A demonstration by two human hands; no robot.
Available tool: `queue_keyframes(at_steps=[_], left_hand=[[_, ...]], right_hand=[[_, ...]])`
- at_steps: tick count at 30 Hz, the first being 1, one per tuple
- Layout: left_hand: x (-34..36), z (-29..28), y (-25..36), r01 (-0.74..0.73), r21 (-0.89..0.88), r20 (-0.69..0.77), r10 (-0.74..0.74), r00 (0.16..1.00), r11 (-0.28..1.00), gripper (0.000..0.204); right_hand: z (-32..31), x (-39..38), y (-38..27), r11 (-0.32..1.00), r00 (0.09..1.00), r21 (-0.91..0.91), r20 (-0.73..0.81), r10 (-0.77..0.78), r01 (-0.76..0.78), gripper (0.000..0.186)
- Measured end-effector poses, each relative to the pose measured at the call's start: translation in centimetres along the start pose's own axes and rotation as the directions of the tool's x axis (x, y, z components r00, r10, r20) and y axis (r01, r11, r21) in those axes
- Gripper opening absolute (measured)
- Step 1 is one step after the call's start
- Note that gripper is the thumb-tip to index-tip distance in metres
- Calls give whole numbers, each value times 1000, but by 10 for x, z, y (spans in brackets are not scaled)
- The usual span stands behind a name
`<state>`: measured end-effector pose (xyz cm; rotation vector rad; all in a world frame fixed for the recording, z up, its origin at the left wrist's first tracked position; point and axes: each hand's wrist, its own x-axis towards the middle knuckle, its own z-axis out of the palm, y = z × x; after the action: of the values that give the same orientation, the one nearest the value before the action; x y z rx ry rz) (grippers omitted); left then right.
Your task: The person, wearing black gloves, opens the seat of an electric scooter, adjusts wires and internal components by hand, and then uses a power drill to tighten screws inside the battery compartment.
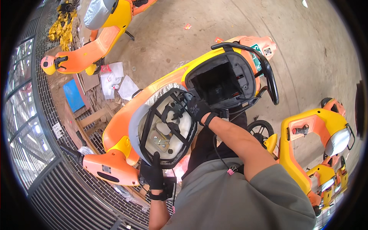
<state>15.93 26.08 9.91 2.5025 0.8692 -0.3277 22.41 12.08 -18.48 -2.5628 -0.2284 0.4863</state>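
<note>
An orange and yellow scooter [117, 126] lies crosswise below me, its open storage compartment [216, 86] dark inside, with a black curved rail [272, 84] at its rear. The raised seat [174, 147] shows its pale underside, with black straps and a metal plate [161, 141], and a silver-grey cover round the outside. My left hand [152, 174], in a black glove, grips the seat's lower end, thumb over the rim. My right hand [196, 110], also gloved, is closed on the seat's other end beside the compartment; some fingertips are hidden.
Another scooter [92, 53] stands at upper left, and more [287, 153] stand at right. Cardboard, wooden boards, a blue sheet [76, 95] and white paper [110, 81] lie on the left floor [314, 46]. A glass wall [23, 115] and dark grating run along the left.
</note>
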Motion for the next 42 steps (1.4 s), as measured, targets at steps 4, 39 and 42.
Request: queue_keyframes(at_steps=[4,39,42], left_hand=[[0,-3,-4,-6,48,-28,8,1000,999,36],[8,4,-4,-50,-43,-75,47,996,998,37],[4,2,4,-62,-62,-82,57,995,996,36]], right_hand=[[-14,7,-11,1000,996,-17,90,12,-10,21],[-1,22,-1,962,984,-271,178,20,29,20],[-1,19,6,979,980,-201,197,33,8,20]])
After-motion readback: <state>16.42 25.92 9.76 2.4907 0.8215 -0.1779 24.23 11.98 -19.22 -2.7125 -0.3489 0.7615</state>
